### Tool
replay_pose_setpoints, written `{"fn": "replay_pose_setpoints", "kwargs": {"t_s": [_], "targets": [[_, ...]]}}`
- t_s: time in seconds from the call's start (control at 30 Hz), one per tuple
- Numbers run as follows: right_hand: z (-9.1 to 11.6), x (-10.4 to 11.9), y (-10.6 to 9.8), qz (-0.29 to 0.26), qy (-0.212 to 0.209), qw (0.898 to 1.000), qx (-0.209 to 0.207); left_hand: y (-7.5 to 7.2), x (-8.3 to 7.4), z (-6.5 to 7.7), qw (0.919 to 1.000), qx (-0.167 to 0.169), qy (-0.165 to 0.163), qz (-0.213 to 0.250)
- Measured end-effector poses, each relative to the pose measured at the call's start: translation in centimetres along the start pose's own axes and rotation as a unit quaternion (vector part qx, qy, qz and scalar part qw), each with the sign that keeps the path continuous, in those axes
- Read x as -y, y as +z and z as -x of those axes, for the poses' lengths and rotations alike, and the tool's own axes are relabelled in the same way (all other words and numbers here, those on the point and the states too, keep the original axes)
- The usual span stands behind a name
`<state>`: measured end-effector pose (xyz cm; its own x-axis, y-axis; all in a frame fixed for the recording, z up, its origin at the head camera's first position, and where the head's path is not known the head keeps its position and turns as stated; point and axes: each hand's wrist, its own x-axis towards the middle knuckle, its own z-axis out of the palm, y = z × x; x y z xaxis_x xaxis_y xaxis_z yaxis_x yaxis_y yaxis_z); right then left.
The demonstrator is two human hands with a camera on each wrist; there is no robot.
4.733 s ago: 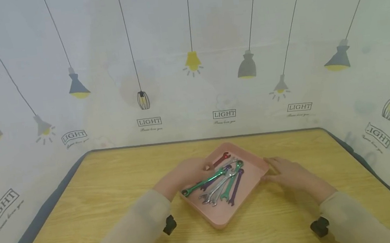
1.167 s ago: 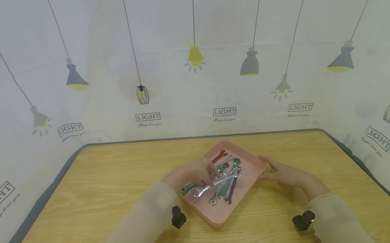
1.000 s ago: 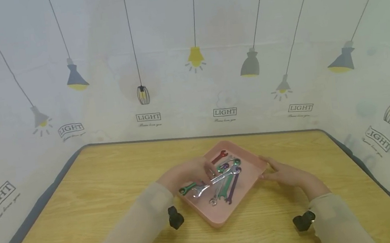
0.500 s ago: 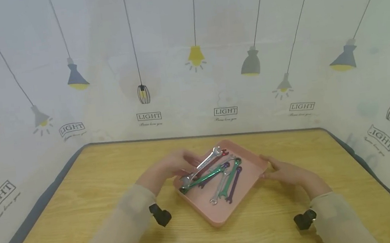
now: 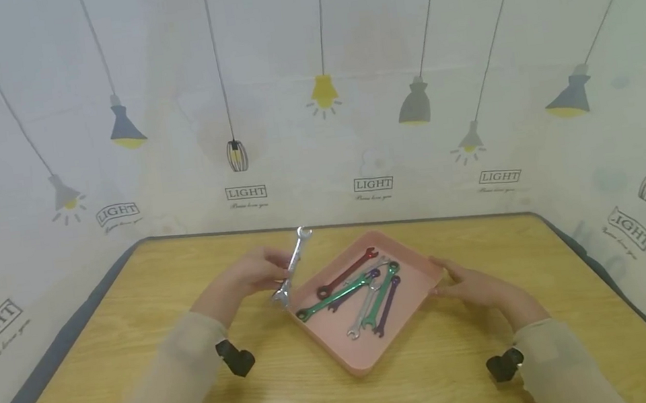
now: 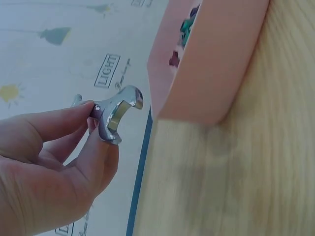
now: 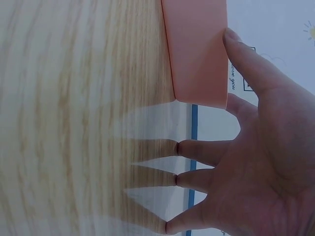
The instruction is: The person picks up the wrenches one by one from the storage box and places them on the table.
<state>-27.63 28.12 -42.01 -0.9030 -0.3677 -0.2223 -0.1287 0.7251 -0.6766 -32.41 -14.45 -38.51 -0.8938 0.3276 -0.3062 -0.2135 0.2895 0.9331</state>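
A: What did the left hand [image 5: 253, 269] have?

B: A silver wrench [image 5: 294, 260], w/ fingers clamped on its shaft. It was tilted in the air over the worktop [image 5: 381, 401], just left of the pink tray [image 5: 414, 276], one open end up and far, the other down nr the tray's left corner. Left wrist view showed that lower end apart from the tray wall

A: And the right hand [image 5: 476, 287]?

B: At the tray's right corner. Fingers were spread apart, thumb and index touching the tray on either side of that corner. Right wrist view had the other fingertips down on the worktop

A: Tray contents?

B: Wrenches, mixed colours. A red wrench [image 5: 347, 272] lay along the far left side, then a green wrench [image 5: 336, 296] slantwise w/ one end by the left corner and a purple wrench [image 5: 335, 306] partly under it. To the right of those, roughly side by side: another silver wrench [image 5: 364, 311], another green wrench [image 5: 381, 296], another purple wrench [image 5: 388, 307]. More silver showed btwn red and green, partly hidden, couldn't tell how many pcs

A: Surroundings?

B: Tray sat cornerwise on the wood-grain worktop. Pale backdrop [image 5: 262, 35] behind, w/ printed lamps [image 5: 323, 93] and "LIGHT" labels [image 5: 246, 193]. Pale sleeves [image 5: 164, 379] on both arms, a black device [image 5: 238, 359] at each wrist
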Motion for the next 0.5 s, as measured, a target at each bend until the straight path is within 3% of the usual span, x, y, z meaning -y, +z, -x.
{"fn": "replay_pose_setpoints", "kwargs": {"t_s": [0.3,0.5], "targets": [[0.2,0.2,0.3,0.000,0.013,1.000,-0.002,-3.2,0.7,-1.0,0.9990,-0.031,-0.027,-0.020],[0.2,0.3,0.1,-0.004,0.007,1.000,0.003,-4.6,1.4,-2.0,0.9986,-0.022,-0.037,-0.032]]}}
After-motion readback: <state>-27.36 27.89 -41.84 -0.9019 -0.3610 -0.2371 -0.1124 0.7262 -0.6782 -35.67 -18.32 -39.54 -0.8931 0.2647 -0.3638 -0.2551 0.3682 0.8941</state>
